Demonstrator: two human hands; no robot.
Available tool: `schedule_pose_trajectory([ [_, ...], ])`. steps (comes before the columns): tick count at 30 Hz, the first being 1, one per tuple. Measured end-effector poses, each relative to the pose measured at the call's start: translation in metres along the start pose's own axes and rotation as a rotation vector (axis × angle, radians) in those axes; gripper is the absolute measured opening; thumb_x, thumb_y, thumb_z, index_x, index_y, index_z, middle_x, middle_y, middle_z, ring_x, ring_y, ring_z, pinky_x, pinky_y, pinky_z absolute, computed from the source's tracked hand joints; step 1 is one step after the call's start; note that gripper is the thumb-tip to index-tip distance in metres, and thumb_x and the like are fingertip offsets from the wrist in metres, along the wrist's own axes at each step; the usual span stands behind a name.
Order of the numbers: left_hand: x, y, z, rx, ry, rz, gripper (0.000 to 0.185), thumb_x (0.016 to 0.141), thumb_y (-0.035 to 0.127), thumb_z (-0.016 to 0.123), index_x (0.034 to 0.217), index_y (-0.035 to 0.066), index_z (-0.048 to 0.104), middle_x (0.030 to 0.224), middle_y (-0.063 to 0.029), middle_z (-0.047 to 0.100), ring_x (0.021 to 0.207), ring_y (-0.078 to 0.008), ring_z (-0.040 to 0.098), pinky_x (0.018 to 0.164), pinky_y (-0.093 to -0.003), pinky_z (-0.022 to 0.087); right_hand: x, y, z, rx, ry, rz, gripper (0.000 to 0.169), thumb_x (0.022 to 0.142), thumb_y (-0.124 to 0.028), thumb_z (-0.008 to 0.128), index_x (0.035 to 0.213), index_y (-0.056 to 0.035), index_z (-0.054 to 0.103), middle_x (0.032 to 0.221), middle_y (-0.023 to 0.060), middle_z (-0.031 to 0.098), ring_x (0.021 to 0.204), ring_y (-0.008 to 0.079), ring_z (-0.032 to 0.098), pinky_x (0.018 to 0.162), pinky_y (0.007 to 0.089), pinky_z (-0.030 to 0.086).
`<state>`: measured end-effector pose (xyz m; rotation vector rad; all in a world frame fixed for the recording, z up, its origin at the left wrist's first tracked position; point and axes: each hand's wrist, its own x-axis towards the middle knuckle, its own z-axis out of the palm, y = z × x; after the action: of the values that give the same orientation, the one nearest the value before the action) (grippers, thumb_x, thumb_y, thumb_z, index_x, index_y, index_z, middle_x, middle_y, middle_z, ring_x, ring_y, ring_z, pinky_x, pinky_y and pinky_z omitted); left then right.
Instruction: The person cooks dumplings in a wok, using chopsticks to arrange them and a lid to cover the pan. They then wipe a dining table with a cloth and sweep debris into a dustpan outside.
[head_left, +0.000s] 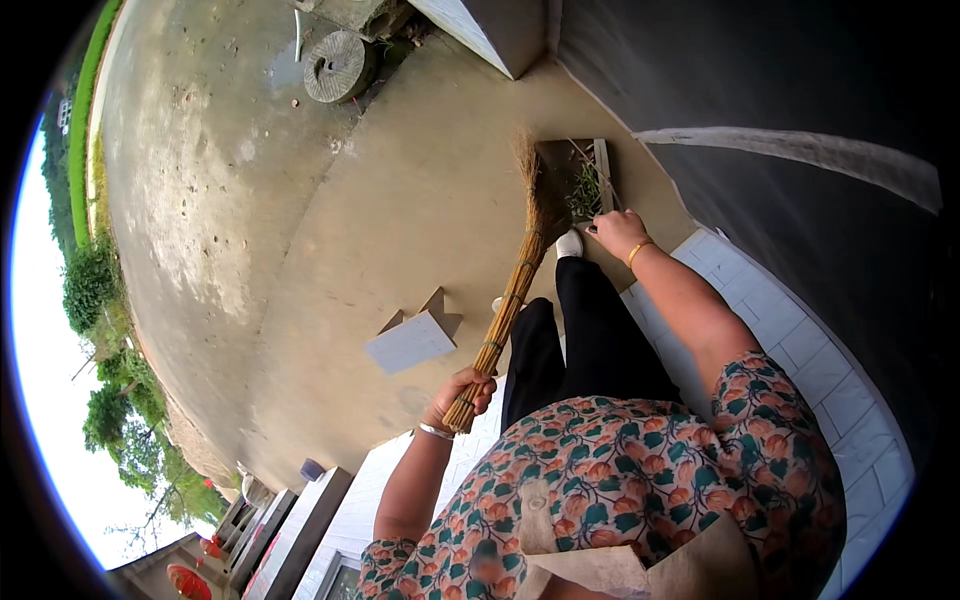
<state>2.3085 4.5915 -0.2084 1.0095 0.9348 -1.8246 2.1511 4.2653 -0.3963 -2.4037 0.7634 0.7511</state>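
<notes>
My left hand (463, 394) is closed around the bound lower end of a straw broom (510, 300). The broom slants up and away, and its loose bristle tips touch or hang just beside the left side of a dustpan (553, 154). Green leaf clippings (585, 191) and some thin twigs lie in the pan. A light bar forms the pan's right edge. My right hand (621, 234) grips the end of a thin rod handle that runs to the pan; part of the grip is hidden by the fingers. A white shoe (569, 244) of mine is just below the pan.
A small stool with a pale top (412, 343) stands on the concrete ground (360, 217), left of the broom. Farther off lies a round grooved millstone (335, 67). A dark wall or curtain (750, 90) rises at the right, above pale tiles (795, 330). Ledges (307, 517) line the lower left.
</notes>
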Motion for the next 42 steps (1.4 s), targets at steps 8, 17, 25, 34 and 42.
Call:
schedule_pose_trajectory([
  [8, 0.037, 0.015, -0.006, 0.361, 0.266, 0.131, 0.019, 0.078, 0.009, 0.055, 0.092, 0.005, 0.041, 0.064, -0.0097, 0.053, 0.046, -0.0189, 0.054, 0.041, -0.0323, 0.048, -0.014, 0.006, 0.025, 0.102, 0.224, 0.062, 0.029, 0.085, -0.039, 0.057, 0.077, -0.0126, 0.067, 0.071, 0.009, 0.066, 0.069, 0.0277, 0.065, 0.066, 0.0393, 0.049],
  [17, 0.076, 0.003, 0.015, 0.327, 0.033, -0.053, 0.013, 0.082, 0.014, 0.052, 0.081, 0.002, 0.05, 0.064, -0.0067, 0.053, 0.046, -0.0153, 0.053, 0.041, -0.0267, 0.048, -0.016, 0.0, 0.027, 0.189, 0.128, 0.174, 0.025, 0.088, -0.034, 0.053, 0.082, -0.0132, 0.066, 0.077, 0.0074, 0.067, 0.078, 0.0266, 0.065, 0.073, 0.0419, 0.044],
  [25, -0.037, 0.039, 0.039, 0.361, 0.151, -0.007, 0.02, 0.081, 0.009, 0.052, 0.099, 0.003, 0.047, 0.067, -0.0088, 0.052, 0.041, -0.0177, 0.051, 0.036, -0.0277, 0.044, -0.028, 0.015, 0.033, 0.367, 0.212, 0.27, 0.033, 0.088, -0.04, 0.053, 0.085, -0.0099, 0.066, 0.079, 0.0119, 0.067, 0.078, 0.0314, 0.063, 0.072, 0.0431, 0.049],
  [34, 0.113, 0.131, 0.048, 1.334, 0.727, 0.21, 0.037, 0.074, 0.009, 0.062, 0.097, -0.005, 0.038, 0.069, -0.0144, 0.055, 0.048, -0.0254, 0.06, 0.038, -0.0368, 0.051, -0.025, 0.009, 0.039, 0.484, 0.225, 0.433, 0.032, 0.088, -0.04, 0.053, 0.083, -0.0103, 0.065, 0.08, 0.0115, 0.067, 0.078, 0.0308, 0.065, 0.071, 0.044, 0.049],
  [42, 0.13, 0.067, -0.001, 1.774, 0.692, -0.108, 0.054, 0.07, 0.017, 0.061, 0.105, -0.013, 0.035, 0.097, -0.0344, 0.059, 0.096, -0.0449, 0.06, 0.081, -0.0448, 0.051, -0.015, 0.007, 0.049, 0.415, 0.352, 0.408, 0.031, 0.085, -0.039, 0.056, 0.075, -0.0112, 0.066, 0.073, 0.01, 0.066, 0.07, 0.0294, 0.065, 0.064, 0.0422, 0.051],
])
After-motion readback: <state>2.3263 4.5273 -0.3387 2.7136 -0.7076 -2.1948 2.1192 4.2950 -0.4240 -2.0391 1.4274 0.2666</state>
